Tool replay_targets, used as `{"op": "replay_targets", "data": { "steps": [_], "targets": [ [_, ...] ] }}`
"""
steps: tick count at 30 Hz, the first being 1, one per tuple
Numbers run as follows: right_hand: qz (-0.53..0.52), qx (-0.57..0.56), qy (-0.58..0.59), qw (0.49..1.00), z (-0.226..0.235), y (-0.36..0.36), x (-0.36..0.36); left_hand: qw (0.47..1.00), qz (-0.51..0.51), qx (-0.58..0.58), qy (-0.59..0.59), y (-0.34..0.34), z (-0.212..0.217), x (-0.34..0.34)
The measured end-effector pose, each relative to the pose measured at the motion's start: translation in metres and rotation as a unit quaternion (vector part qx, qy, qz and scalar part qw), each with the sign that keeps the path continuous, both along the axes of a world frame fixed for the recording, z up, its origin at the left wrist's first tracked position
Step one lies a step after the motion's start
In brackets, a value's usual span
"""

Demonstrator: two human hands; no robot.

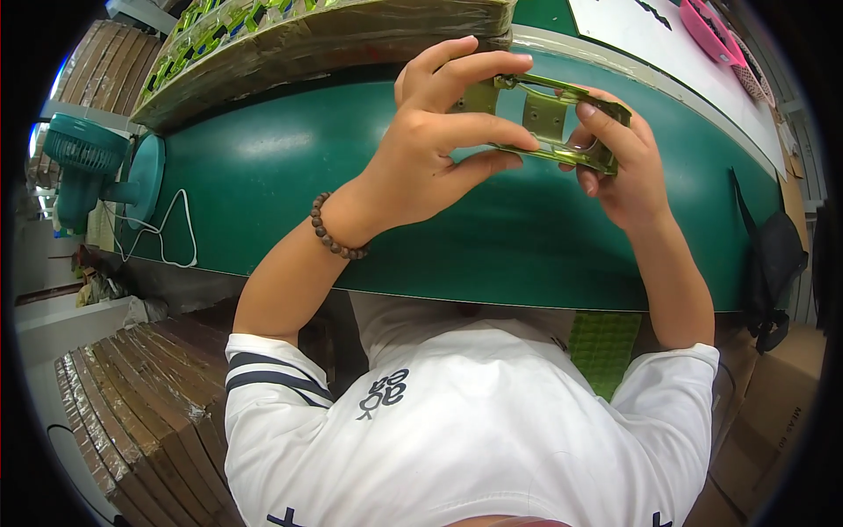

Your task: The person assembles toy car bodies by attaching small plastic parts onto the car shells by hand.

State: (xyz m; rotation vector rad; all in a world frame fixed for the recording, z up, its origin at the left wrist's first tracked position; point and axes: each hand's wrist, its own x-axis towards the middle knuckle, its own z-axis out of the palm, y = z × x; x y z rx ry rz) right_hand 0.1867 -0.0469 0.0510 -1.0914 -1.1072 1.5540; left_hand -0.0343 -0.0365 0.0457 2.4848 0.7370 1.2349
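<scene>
Both hands hold up a shiny green frame-like part (544,116) with cut-out openings, above the green tabletop (527,233). My left hand (426,140) is at its left end, thumb and index finger pinching the lower edge, with another finger reaching to the upper edge. A beaded bracelet (322,230) circles the left wrist. Around the part's right end, my right hand (628,162) is closed, its thumb pressed on the near face and other fingers partly hidden behind it.
A carton (351,39) with several similar green parts stands at the far left. Beyond it to the left is a teal fan (83,145) with a white cord. Pink baskets (707,33) sit far right. A black bag (777,255) hangs at the right edge; stacked cardboard (145,404) lies lower left.
</scene>
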Motion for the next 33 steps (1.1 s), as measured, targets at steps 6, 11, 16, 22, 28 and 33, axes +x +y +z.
{"op": "replay_targets", "data": {
  "steps": [6, 11, 16, 22, 28, 33],
  "targets": [
    [0.008, -0.006, -0.013, 1.000, 0.001, -0.002, -0.006, 0.999, -0.039, -0.025, 0.013, 0.011, -0.003, -0.006],
    [0.024, -0.024, -0.026, 0.999, 0.000, 0.000, -0.003, 0.996, -0.067, -0.060, 0.027, 0.014, -0.004, -0.007],
    [0.025, -0.029, -0.051, 0.998, -0.001, 0.000, -0.005, 0.990, -0.067, -0.113, 0.043, 0.012, -0.008, -0.009],
    [0.039, -0.025, -0.079, 0.996, -0.007, 0.001, -0.007, 0.986, -0.062, -0.134, 0.076, 0.011, -0.005, -0.014],
    [0.037, 0.009, -0.080, 0.996, 0.000, 0.000, -0.004, 0.980, -0.090, -0.155, -0.083, 0.012, 0.009, -0.015],
    [0.043, 0.028, -0.146, 0.988, 0.003, -0.011, -0.016, 0.992, 0.095, 0.055, 0.068, 0.005, -0.007, -0.007]
  ]
}}
